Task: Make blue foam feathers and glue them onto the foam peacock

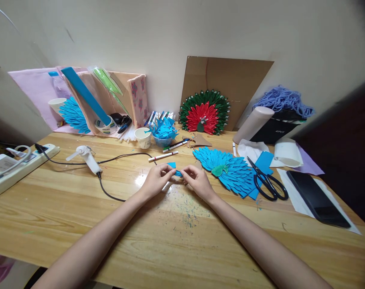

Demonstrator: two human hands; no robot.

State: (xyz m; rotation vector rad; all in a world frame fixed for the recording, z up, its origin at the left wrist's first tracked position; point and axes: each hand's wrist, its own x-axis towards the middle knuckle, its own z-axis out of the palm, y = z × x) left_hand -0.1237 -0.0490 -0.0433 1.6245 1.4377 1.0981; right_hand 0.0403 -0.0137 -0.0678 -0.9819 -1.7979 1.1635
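Near the middle of the table, a small piece of blue paper (178, 173) is pinched between both hands. My left hand (158, 178) grips its left side with thumb and fingertips. On the opposite side, my right hand (198, 181) is closed on it in the same way. Part of the piece is hidden by the fingers. Just right of the hands lies a blue peacock craft (227, 168) with layered feather strips and a green bird body. Black-handled scissors (269, 184) rest on blue sheets (264, 162) beside it.
A glue gun (89, 159) with a trailing black cord stands at left, near a power strip (23, 168). Behind the hands are markers (163, 156), a paper cup (142, 138) and a bowl of blue scraps (163, 132). A red-green peacock craft (204, 112) leans on cardboard. A phone (317, 198) lies right.
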